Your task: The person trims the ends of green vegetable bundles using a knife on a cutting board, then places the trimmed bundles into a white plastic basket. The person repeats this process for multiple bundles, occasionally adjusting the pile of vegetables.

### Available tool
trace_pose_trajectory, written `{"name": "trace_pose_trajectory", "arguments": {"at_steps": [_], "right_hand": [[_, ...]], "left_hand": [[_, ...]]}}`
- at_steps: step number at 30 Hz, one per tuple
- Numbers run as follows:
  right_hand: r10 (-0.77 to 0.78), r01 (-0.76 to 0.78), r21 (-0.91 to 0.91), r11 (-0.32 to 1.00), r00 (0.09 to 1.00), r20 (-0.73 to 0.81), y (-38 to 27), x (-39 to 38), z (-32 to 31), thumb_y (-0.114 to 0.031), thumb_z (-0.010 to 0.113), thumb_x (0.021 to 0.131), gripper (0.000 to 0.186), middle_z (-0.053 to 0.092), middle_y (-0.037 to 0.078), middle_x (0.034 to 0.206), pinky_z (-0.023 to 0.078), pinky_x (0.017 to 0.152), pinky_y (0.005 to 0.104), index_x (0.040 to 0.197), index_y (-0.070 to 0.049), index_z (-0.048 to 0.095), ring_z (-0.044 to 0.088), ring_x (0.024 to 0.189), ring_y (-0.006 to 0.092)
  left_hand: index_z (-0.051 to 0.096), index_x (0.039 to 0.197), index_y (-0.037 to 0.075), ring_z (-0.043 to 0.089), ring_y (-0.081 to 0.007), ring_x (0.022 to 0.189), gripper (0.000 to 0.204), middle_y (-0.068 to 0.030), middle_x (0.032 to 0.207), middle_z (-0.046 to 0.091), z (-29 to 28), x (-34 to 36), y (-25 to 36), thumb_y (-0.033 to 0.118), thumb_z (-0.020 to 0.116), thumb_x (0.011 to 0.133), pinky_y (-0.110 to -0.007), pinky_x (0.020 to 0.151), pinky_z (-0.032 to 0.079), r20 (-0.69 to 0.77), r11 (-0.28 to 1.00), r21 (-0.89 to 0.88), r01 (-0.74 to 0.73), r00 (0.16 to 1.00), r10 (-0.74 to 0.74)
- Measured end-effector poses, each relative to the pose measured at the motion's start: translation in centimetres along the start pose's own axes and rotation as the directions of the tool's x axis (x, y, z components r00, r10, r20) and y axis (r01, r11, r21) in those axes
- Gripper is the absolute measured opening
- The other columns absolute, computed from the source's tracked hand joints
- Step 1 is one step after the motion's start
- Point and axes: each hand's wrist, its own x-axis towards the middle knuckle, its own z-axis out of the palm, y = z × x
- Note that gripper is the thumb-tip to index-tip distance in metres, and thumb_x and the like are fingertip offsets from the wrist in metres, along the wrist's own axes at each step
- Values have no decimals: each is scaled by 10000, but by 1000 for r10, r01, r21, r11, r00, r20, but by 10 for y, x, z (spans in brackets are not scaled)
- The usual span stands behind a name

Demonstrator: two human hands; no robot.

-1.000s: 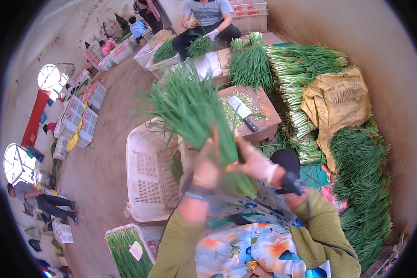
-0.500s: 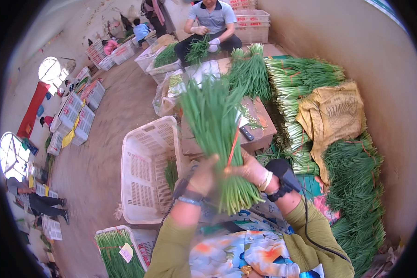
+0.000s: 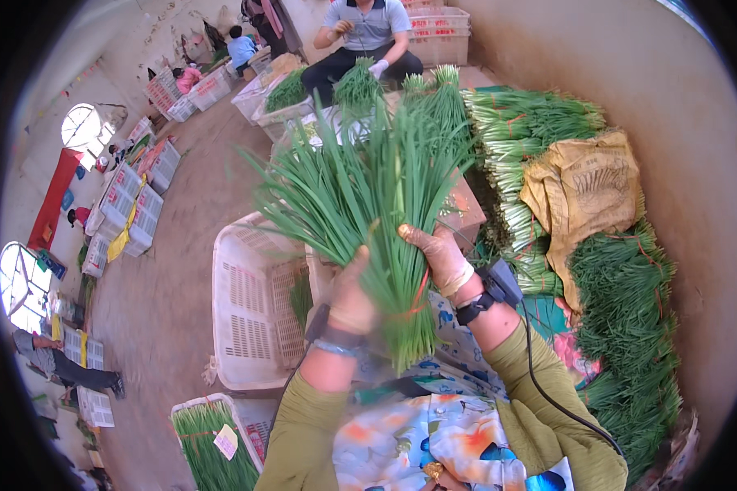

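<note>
Upright in front of me is a large bunch of green chives (image 3: 368, 180), its leaves fanned out at the top. An orange band (image 3: 413, 307) circles it near the pale cut ends, which point down toward my lap. My left hand (image 3: 354, 293), smeared by motion, grips the bunch on its left side. My right hand (image 3: 440, 258) is closed on the right side, thumb across the leaves. Behind the bunch, a wooden block (image 3: 469, 214) shows only its right part.
A white plastic crate (image 3: 241, 323) with some chives stands left of my hands. Another crate of tagged chives (image 3: 209, 446) is below it. Banded chives (image 3: 622, 303) and a tan sack (image 3: 585, 180) lie along the right wall. A co-worker (image 3: 368, 33) sits ahead, handling chives.
The bunch has become more upright and its leaves have spread wide, mostly leftward. My right hand has moved up the leaves. The knife seen on the block earlier is now hidden.
</note>
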Motion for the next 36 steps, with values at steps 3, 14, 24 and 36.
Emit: {"name": "trace_pose_trajectory", "arguments": {"at_steps": [3, 14, 24, 36], "right_hand": [[-115, 116, -27, 993, 993, 20, 3, 0, 1, -121, 721, 923, 440, 678, 102, 1158, 554, 866, 336, 1303, 18, 548, 659, 977, 190], [61, -56, 153, 987, 998, -31, 0, 12, 3, -69, 675, 940, 364, 686, 116, 1147, 576, 852, 364, 1274, 27, 567, 683, 964, 216], [-59, -89, -415, 906, 942, -330, -20, 0, -35, -243, 628, 1013, 262, 663, -9, 846, 443, 616, 178, 1143, -17, 649, 579, 703, 51], [-229, 159, -765, 624, 973, 16, -31, 21, 9, -153, 577, 995, 202, 710, 93, 893, 533, 708, 308, 1140, -34, 652, 653, 716, 170]], "left_hand": [[540, 1381, 34, 607, -245, 1202, 606, -85, 1297, 636, -1, -3, 0, 297, 777, 889, -414, 1062, 485, 33, 997, 63, -44, 999, 42], [563, 1333, 20, 675, -265, 1076, 619, -104, 1216, 673, -20, -20, -28, 321, 787, 840, -435, 975, 550, -48, 973, 110, 203, 979, -198], [584, 1327, 38, 656, -209, 1089, 407, -75, 1221, 664, -33, -7, -35, 143, 607, 935, -389, 903, 563, -104, 972, 233, -20, 993, 45], [563, 1323, -24, 643, -225, 1104, 505, -105, 1254, 648, -8, -24, -44, 185, 714, 889, -374, 1012, 503, -156, 943, 328, -59, 981, 116]]}}
